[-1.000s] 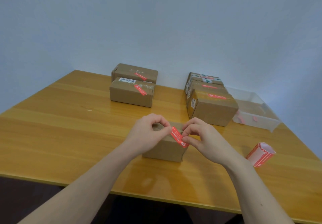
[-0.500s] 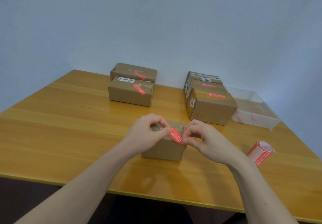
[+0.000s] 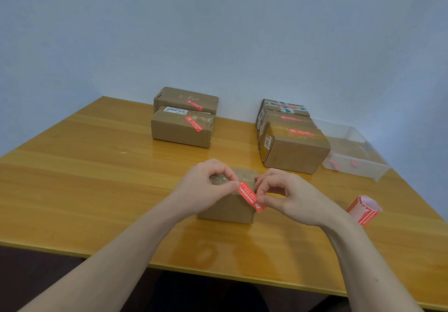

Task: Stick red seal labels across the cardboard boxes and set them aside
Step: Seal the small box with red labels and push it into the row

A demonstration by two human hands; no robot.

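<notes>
two hands meet over the small cardboard box (image 3: 228,208) at the near middle of the wooden table (image 3: 97,178). from my seat i see the left hand (image 3: 204,188) with thumb and forefinger curled together, pinching the upper end of a red seal label (image 3: 251,196). the right hand (image 3: 291,196) pinches the label's lower end between thumb and forefinger, its other fingers curled above. the label runs slanted between the two hands, over the box's top right edge; i cannot tell whether it already touches the cardboard.

farther back on the left stand two sealed boxes, the front left box (image 3: 181,129) and the rear left box (image 3: 186,99), touching one behind the other, each with a red label across its top. on the right, a row of three: the nearest right box (image 3: 294,150), the middle right box (image 3: 287,119) and the far right box (image 3: 282,106), which also carries green and white tape. each shows a red label on top.

just right of that row sits a clear plastic tray (image 3: 356,166) with a few pinkish scraps inside. the label roll (image 3: 363,210) lies on its side near my right wrist, well apart from the box.
</notes>
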